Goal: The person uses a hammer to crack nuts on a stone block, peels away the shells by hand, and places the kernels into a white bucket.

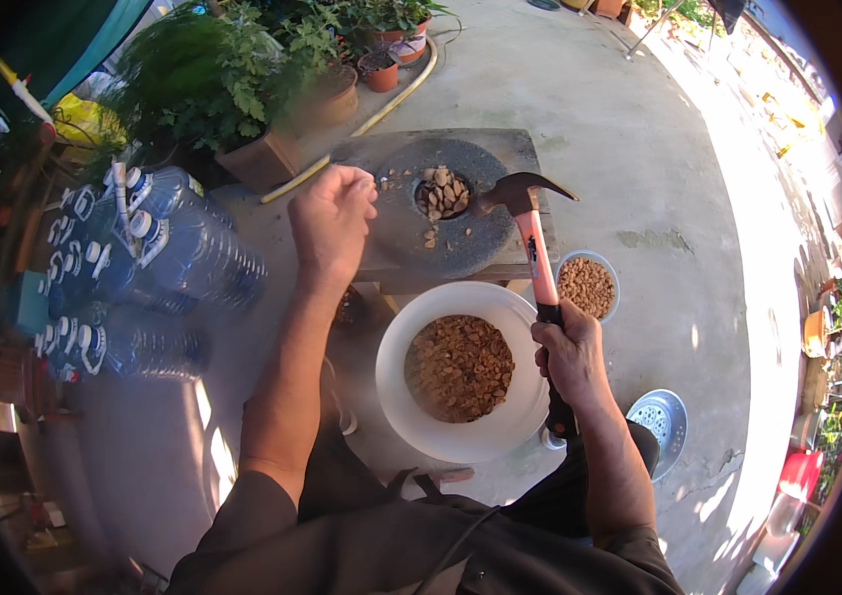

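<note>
My right hand (569, 353) grips a claw hammer (537, 253) by its black and pink handle, its head over the right part of a round grey stone slab (398, 223). A hollow in the slab holds a heap of brown nuts or kernels in shell (441, 195), and small fragments lie around it. My left hand (335, 212) is raised at the slab's left edge with curled fingers; whether something small is between the fingertips cannot be told. Nearer me stands a white plastic basin (397, 387) with many brown shell pieces (458, 364) in it.
The slab rests on a wooden board (517, 149). Right of it stands a small bowl of light brown kernels (586, 286), and lower right a perforated metal dish (660, 428). Large plastic water bottles (194, 253) and potted plants (242, 89) stand at left. A yellow hose (398, 93) runs behind.
</note>
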Motion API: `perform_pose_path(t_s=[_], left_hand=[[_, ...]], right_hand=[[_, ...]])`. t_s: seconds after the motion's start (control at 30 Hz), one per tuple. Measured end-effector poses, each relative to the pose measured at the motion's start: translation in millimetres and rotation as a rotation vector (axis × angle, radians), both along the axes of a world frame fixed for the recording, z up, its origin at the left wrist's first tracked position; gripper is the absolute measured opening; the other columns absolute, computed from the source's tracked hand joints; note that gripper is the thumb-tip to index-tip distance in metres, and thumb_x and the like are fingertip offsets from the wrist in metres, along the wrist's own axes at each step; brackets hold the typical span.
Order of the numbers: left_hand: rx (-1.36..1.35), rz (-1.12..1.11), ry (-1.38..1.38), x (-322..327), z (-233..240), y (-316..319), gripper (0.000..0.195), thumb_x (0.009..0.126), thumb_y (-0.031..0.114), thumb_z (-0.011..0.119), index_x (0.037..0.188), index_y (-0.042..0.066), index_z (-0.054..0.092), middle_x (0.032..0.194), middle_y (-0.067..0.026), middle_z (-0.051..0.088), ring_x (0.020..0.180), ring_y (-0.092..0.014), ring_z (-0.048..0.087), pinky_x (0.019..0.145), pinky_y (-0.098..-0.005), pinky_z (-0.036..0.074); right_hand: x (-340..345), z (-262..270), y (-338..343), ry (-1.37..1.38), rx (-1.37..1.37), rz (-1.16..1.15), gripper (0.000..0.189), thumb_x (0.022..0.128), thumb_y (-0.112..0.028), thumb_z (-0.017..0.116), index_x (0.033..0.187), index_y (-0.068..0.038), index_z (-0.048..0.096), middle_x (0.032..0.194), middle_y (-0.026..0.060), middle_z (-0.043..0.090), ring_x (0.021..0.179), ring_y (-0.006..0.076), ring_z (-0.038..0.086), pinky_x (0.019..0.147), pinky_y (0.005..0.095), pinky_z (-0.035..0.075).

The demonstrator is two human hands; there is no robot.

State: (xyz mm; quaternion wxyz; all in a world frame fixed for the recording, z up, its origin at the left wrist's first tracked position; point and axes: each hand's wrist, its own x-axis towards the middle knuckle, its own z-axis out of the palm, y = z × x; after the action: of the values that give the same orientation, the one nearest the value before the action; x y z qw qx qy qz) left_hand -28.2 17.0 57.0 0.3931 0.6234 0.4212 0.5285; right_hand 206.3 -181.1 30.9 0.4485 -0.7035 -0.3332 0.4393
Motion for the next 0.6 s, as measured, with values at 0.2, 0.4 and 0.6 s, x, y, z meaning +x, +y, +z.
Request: perform_pose_path(t_s=[0.2, 0.4, 0.6], left_hand=[[0.075, 0.301, 0.527, -95.2, -12.0, 32.0, 0.009, 0.091, 0.004, 0.068, 0.085, 0.0, 0.072, 0.074, -0.0103, 0.071, 0.06, -0.018, 0.066, 0.058, -0.0321, 0.051], [0.104, 0.197, 0.999, -113.0, -34.4, 30.8, 0.011, 0.088, 0.01, 0.07, 0.087, -0.001, 0.073, 0.081, -0.0198, 0.072, 0.085, -0.042, 0.07, 0.081, -0.0485, 0.055], [0.408, 0.153, 0.74, -49.7, -5.9, 0.2, 0.023, 0.091, 0.009, 0.071, 0.113, 0.0, 0.069, 0.116, -0.0196, 0.068, 0.106, -0.041, 0.065, 0.092, -0.0471, 0.052]], right_hand=[[-2.9, 9.6, 1.7, -0.034, -0.023, -0.001, 0.011, 0.091, -0.008, 0.059, 0.085, -0.001, 0.054, 0.067, 0.0022, 0.054, 0.051, 0.0104, 0.054, 0.045, 0.0279, 0.043], [2.6, 6.5, 1.5, -0.022, -0.075, 0.015, 0.018, 0.09, -0.01, 0.064, 0.097, 0.006, 0.061, 0.077, 0.0085, 0.061, 0.058, 0.0143, 0.059, 0.048, 0.0306, 0.045], [2.2, 10.3, 1.8, -0.001, -0.067, 0.021, 0.017, 0.089, -0.009, 0.063, 0.096, 0.006, 0.06, 0.077, 0.0081, 0.061, 0.057, 0.0135, 0.057, 0.047, 0.0313, 0.044]])
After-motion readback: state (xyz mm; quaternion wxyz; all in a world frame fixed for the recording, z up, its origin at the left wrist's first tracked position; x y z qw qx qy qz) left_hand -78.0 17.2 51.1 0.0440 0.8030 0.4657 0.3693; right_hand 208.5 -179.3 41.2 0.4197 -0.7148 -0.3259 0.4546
